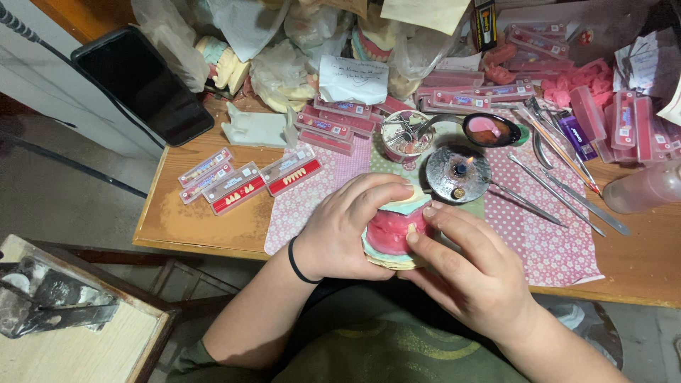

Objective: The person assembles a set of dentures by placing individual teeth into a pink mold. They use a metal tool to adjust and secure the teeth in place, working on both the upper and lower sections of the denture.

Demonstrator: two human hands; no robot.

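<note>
Both hands, left hand [347, 227] and right hand [468, 273], close around a pink wax denture model [390, 230] at the table's near edge; flat red-and-clear tooth cards [248, 181] lie left.

Soft, even indoor light, dimmer corners, perhaps slight blur.

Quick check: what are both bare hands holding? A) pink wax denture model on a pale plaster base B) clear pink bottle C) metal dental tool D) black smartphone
A: the left hand and right hand both clasp the pink wax denture model on a pale plaster base.
</note>
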